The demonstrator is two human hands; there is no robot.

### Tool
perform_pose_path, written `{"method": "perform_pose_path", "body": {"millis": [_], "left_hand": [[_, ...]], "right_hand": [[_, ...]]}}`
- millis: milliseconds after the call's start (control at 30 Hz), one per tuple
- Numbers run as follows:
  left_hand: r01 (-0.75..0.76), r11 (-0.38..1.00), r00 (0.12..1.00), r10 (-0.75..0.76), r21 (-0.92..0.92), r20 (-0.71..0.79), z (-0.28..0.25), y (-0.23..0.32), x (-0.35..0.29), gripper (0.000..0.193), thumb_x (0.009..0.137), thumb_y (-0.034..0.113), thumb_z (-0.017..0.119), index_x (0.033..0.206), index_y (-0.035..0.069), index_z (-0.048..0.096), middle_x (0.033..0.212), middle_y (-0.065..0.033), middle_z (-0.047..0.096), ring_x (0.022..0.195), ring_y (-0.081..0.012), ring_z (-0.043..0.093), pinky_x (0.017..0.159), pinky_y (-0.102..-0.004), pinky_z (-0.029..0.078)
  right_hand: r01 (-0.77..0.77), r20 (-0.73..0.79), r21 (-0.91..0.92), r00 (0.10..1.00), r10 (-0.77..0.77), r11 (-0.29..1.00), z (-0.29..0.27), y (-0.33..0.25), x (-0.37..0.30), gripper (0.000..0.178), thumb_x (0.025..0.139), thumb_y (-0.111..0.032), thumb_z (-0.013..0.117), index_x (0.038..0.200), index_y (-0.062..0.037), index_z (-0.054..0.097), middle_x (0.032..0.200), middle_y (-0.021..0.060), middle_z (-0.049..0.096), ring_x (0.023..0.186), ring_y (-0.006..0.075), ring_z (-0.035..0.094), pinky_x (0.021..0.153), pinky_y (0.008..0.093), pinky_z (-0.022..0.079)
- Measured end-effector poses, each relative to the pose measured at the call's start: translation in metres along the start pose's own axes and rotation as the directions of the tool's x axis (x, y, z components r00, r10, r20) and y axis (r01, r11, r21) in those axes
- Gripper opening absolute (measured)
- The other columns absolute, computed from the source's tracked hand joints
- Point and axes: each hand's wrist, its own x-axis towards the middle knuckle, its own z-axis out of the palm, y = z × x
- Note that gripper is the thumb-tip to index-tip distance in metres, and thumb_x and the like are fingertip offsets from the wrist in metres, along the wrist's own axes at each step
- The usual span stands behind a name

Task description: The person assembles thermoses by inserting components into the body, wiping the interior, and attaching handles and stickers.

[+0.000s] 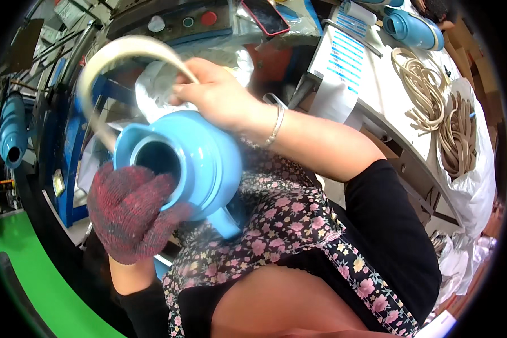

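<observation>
A: Where is the blue jug (214,152)?

B: In front of the floral apron (281,225), tilted, its dark mouth (159,158) facing the view and its handle (225,223) at the lower right.

A: What is the left hand (132,214) doing?

B: It wears a dark red knitted glove, and its fingers are curled around the jug's rim, grasping it beside the mouth.

A: And the right hand (219,96)?

B: Bare, above the jug, pinching one end of a cream strip (130,46) between thumb and fingers. The strip arches left and down, blurred, towards the jug's lip; I can't tell whether it touches.

A: What's on the white table (380,81)?

B: A label sheet (345,56), a coiled bundle of beige strips (417,90) and, at the far end, a second blue jug (417,32) lying on its side.
</observation>
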Motion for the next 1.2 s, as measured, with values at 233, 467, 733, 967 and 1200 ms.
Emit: {"method": "perform_pose_path", "body": {"millis": [233,467,733,967,1200], "left_hand": [[0.017,0.744,0.562,-0.559,-0.668,-0.609,0.050,-0.046,-0.001,0.046,0.067,0.012,0.078,0.109,0.001,0.062,0.104,-0.0122,0.066,0.087,-0.0282,0.065,0.078,-0.0369,0.049],[-0.082,-0.471,0.580,-0.739,-0.878,0.342,0.085,-0.076,-0.028,0.043,0.089,0.026,0.067,0.124,0.005,0.055,0.087,-0.0053,0.061,0.081,-0.0157,0.060,0.074,-0.0307,0.052],[0.120,-0.110,0.630,-0.760,-0.987,0.161,0.074,-0.058,-0.022,0.037,0.097,0.028,0.053,0.125,0.004,0.055,0.093,-0.0076,0.062,0.086,-0.0173,0.060,0.080,-0.0292,0.049],[0.152,0.981,0.833,-0.061,0.122,-0.549,0.043,-0.043,0.002,0.021,0.088,0.013,0.061,0.102,-0.003,0.061,0.097,-0.0130,0.063,0.087,-0.0237,0.062,0.072,-0.0365,0.053],[0.333,0.483,0.638,-0.748,-0.810,-0.184,0.071,-0.131,0.015,0.043,0.097,0.018,0.054,0.135,0.001,0.046,0.131,-0.0131,0.054,0.116,-0.0215,0.053,0.098,-0.0331,0.042]], "right_hand": [[-0.328,0.145,0.235,0.943,0.300,0.915,-0.021,-0.007,0.005,0.032,0.087,-0.010,0.061,0.115,0.0020,0.050,0.093,0.0104,0.067,0.088,0.0220,0.066,0.082,0.0319,0.053],[0.452,0.321,-0.017,0.847,-0.423,0.892,-0.010,-0.043,-0.038,0.093,0.074,-0.026,0.079,0.146,-0.0050,0.024,0.138,0.0166,0.044,0.121,0.0246,0.050,0.099,0.0375,0.044],[0.637,0.469,-0.041,0.693,-0.548,0.769,-0.006,-0.050,-0.054,0.094,0.065,-0.004,0.085,0.139,-0.0023,0.026,0.127,0.0206,0.051,0.112,0.0277,0.059,0.093,0.0389,0.051],[0.689,0.399,0.111,0.629,-0.667,0.716,0.001,-0.053,-0.063,0.088,0.062,-0.002,0.086,0.128,-0.0067,0.029,0.126,0.0229,0.049,0.110,0.0283,0.059,0.090,0.0409,0.052],[0.467,-0.458,0.076,0.801,-0.385,0.881,-0.119,-0.082,-0.054,0.056,0.083,-0.011,0.063,0.133,-0.0086,0.039,0.111,0.0085,0.055,0.086,0.0139,0.057,0.073,0.0311,0.050]]}}
